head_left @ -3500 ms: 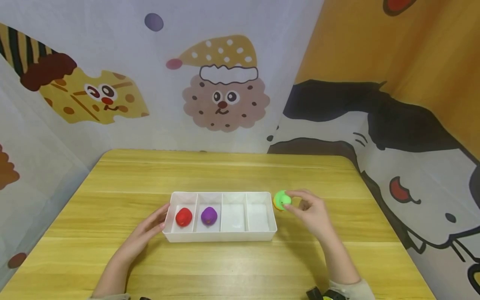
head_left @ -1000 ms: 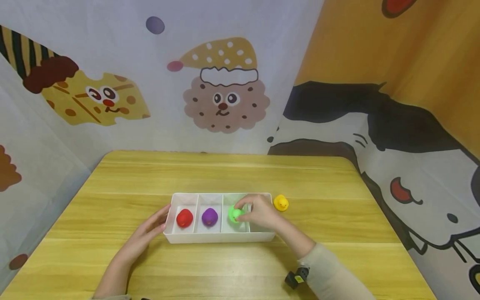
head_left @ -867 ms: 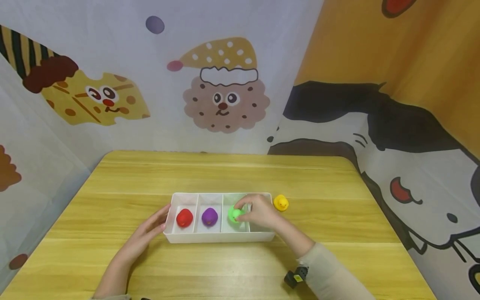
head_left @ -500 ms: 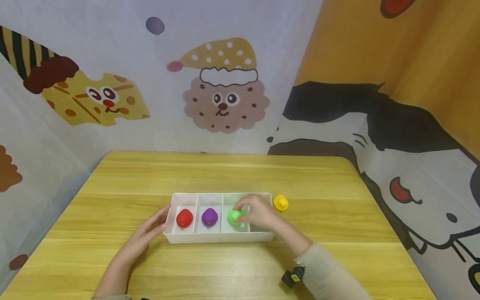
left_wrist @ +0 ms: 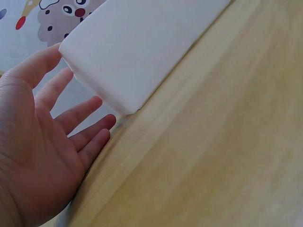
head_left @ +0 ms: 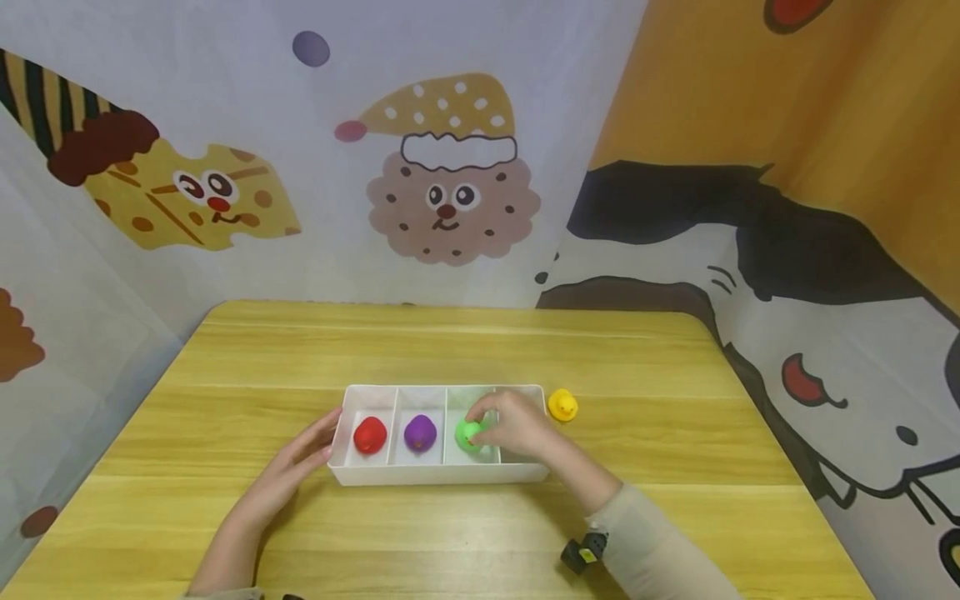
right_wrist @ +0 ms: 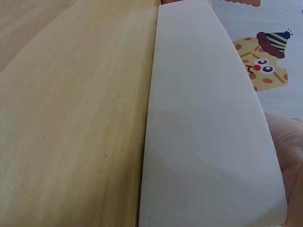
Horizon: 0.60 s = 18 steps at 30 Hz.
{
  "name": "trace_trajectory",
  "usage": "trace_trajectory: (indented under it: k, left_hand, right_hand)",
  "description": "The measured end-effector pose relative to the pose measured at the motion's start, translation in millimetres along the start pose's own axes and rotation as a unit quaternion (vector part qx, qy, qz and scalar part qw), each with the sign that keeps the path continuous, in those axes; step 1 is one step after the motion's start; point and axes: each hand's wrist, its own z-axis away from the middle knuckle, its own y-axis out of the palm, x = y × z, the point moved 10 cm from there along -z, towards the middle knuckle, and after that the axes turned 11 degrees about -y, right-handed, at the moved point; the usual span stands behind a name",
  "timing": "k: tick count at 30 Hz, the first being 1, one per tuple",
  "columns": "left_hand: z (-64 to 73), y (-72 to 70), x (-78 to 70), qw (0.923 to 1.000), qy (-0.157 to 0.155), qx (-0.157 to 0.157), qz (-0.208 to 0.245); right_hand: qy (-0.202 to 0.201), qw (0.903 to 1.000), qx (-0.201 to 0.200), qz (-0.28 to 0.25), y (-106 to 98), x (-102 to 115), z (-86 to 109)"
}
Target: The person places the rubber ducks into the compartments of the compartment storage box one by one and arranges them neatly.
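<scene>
A white divided tray (head_left: 442,475) lies on the table, its compartments in a row. My left hand (head_left: 296,458) rests against the tray's left end; in the left wrist view its fingers are extended, with fingertips touching the end wall. With thumb and index finger my right hand (head_left: 517,423) pinches a green rubber duck (head_left: 467,435), which is down in the third compartment. The first compartment holds a red duck-like toy (head_left: 370,436), the second a purple rubber duck (head_left: 420,433). In the right wrist view the tray wall (right_wrist: 203,118) hides the fingers and the duck.
A yellow rubber duck (head_left: 562,405) sits on the wooden table (head_left: 450,542), just right of the tray's far right corner. Behind the table hangs a cartoon-printed curtain (head_left: 315,275). A small black device (head_left: 583,552) is strapped at the right wrist.
My right hand has lifted the green duck off the yellow one and carried it left into the third compartment. Over the last second both hands have stayed almost still.
</scene>
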Motion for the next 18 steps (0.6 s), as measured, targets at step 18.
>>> trace_trajectory:
  k: [18]
  left_hand:
    - [-0.6,0.2,-0.3,1.0,-0.001,-0.001,0.0]
  right_hand:
    - [-0.027,0.9962,-0.074,-0.038,-27,9,15.4]
